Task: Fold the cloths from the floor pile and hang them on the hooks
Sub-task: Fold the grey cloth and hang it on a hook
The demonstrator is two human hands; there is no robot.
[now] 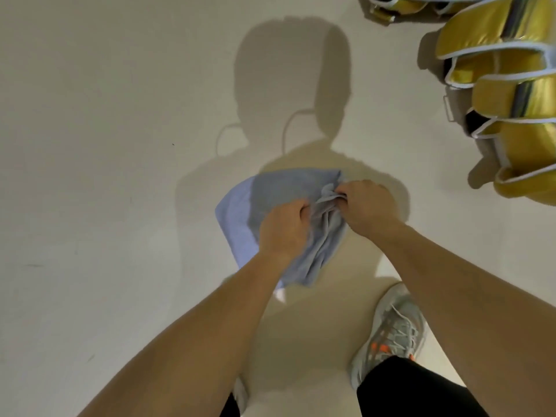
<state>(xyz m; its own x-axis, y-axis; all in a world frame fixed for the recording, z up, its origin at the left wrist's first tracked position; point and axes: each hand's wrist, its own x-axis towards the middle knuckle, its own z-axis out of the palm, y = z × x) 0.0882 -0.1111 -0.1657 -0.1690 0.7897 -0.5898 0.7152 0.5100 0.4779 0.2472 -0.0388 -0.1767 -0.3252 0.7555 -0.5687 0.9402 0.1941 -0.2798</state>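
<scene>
Both hands hold one light blue cloth (288, 212) above the floor (105, 176): the left hand (282, 227) grips its middle, the right hand (368, 203) pinches a bunched corner.

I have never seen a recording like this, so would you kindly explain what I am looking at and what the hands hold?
There is no machine here: a person wears one wide-angle camera on the head, looking down at their own bare arms. The left hand and right hand both grip a pale blue cloth, bunched between them. Below is a pale floor with the person's shadow, one grey shoe, and shiny gold padded items at upper right. No hooks show.
</scene>
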